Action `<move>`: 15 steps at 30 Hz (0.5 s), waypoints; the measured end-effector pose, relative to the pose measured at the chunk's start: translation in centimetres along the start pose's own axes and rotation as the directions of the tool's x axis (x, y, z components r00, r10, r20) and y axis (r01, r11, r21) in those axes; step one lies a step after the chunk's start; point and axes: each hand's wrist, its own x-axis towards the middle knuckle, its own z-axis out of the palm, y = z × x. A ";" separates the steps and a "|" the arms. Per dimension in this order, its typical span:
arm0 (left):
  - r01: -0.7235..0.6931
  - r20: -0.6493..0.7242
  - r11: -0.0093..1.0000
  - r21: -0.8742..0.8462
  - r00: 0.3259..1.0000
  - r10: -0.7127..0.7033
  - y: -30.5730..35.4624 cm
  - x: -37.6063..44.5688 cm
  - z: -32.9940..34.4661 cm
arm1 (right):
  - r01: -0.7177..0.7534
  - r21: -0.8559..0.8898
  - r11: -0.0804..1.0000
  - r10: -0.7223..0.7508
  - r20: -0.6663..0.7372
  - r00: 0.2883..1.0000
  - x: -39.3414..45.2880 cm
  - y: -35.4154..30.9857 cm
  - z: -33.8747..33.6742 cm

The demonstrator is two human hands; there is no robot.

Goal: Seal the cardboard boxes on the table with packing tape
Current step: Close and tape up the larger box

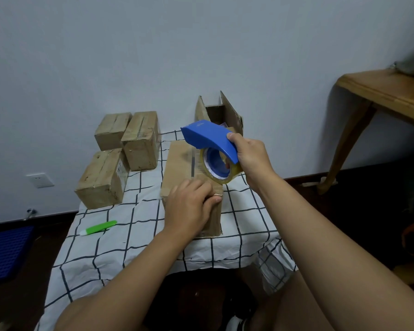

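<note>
A closed cardboard box [178, 163] lies in the middle of the table, its centre seam running away from me. My left hand [189, 204] presses on the box's near top edge, fingers curled over the corner. My right hand [251, 156] grips a blue tape dispenser [208, 137] loaded with a clear tape roll [219, 173], held just above the box's near right part. Behind it stands an open box [230, 113] with its flaps up. Three taped boxes sit at the left: one [111, 130], another [141, 139], a third [101, 180].
The table wears a white cloth with a dark grid [134, 237]. A green and white utility knife [98, 228] lies on it near the left. A wooden table [387, 91] stands at the right. A blue crate [5, 252] sits on the floor at left.
</note>
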 end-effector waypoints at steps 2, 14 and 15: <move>0.002 0.015 1.000 -0.012 1.000 -0.002 0.0 -0.1 -0.2 | -0.006 0.013 1.000 0.006 -0.010 1.000 0.0 0.0 -0.1; 0.258 -0.117 0.896 -0.362 0.941 -0.318 -3.8 -2.6 -4.9 | -0.064 0.253 0.965 0.073 -0.028 0.997 -1.1 -0.5 5.0; 0.330 -0.130 0.846 -0.418 0.900 -0.415 -4.4 -2.8 -5.1 | -0.066 0.261 0.963 0.071 -0.010 0.997 -1.3 -0.5 5.8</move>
